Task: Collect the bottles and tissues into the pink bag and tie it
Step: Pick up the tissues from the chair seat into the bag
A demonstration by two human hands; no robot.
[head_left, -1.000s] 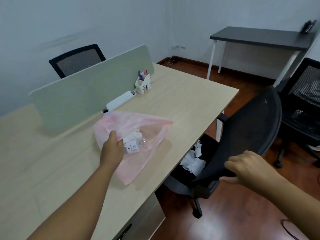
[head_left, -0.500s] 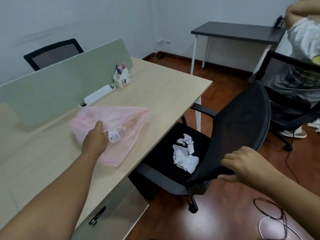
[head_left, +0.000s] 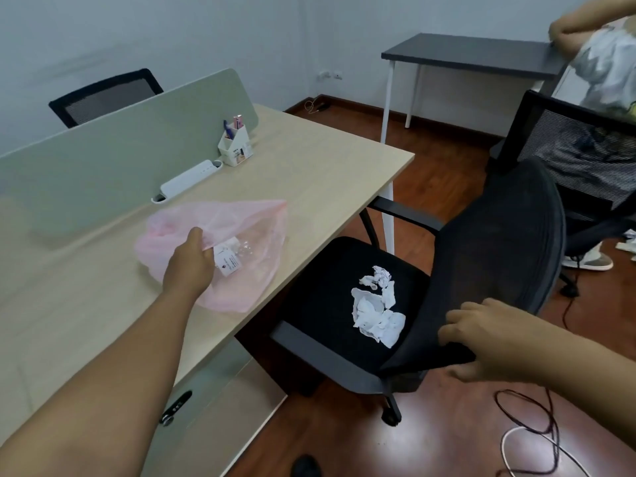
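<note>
A thin pink bag (head_left: 241, 232) lies on the wooden desk (head_left: 320, 173). Through its film shows a clear bottle (head_left: 237, 258) with a white label. My left hand (head_left: 189, 266) grips the bag's near edge. Crumpled white tissues (head_left: 375, 311) lie in a heap on the seat of a black office chair (head_left: 499, 256) pulled out from the desk. My right hand (head_left: 481, 335) is closed on the lower edge of that chair's backrest.
A grey divider panel (head_left: 120, 160), a white power strip (head_left: 189, 179) and a pen holder (head_left: 235, 148) stand behind the bag. Another person sits at the right by a second mesh chair (head_left: 578, 146) and a dark table (head_left: 471, 56). Cables (head_left: 530, 432) lie on the floor.
The chair has rolled out from under the desk with my right hand on its backrest, and the tissues on its seat are now fully in view. My left hand still holds the bag.
</note>
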